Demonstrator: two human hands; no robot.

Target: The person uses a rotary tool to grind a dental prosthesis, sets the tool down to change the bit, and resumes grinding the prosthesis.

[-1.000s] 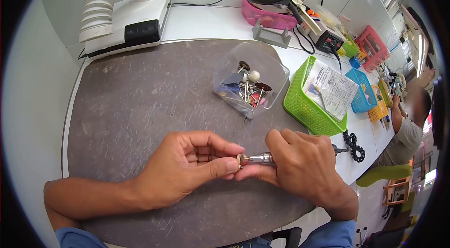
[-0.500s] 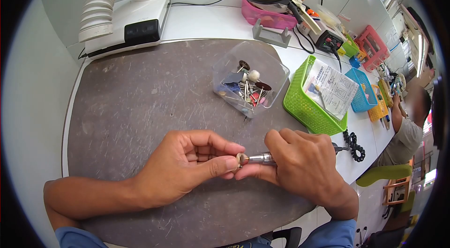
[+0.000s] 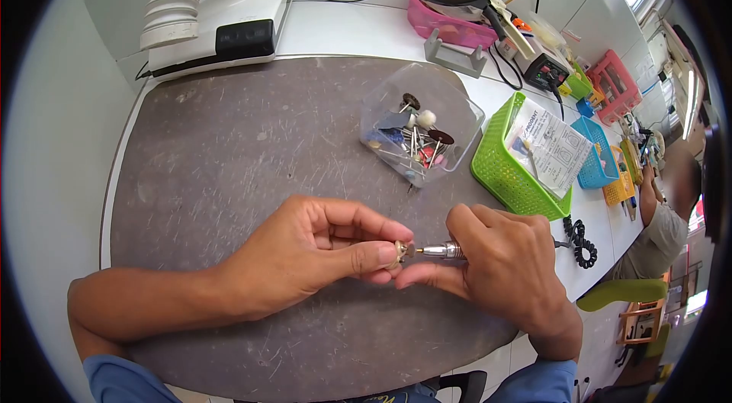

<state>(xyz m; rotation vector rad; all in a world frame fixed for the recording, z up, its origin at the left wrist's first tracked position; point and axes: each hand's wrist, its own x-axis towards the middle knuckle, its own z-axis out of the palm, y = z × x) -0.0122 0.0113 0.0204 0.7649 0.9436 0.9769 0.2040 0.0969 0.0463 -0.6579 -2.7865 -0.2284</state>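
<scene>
My left hand (image 3: 305, 258) pinches a small beige, metallic-looking dental piece (image 3: 398, 256) between thumb and fingertips; its exact shape is partly hidden. In my right hand (image 3: 507, 266) is a silver rotary handpiece (image 3: 446, 250), its tip pointing left. A small greyish bit (image 3: 412, 250) on a brass-coloured shank sits at the tip, against or very close to the piece; contact is hard to tell. Both hands are over the scratched brown work mat (image 3: 252, 144). Beyond them stands a clear plastic box (image 3: 381, 102) with several polishing burs and discs (image 3: 419, 142).
A green basket (image 3: 503, 174) with a printed packet stands right of the box. Behind are a white suction unit (image 3: 221, 18) with a hose, a grey stand (image 3: 455, 54) and a pink basket (image 3: 427, 22). A coiled black cord (image 3: 581, 243) lies right; another person (image 3: 663, 212) sits beyond.
The view has shifted slightly, so the bench items appear farther right. The dental piece has turned in my left fingers, and the handpiece tip now shows more of its shank.
</scene>
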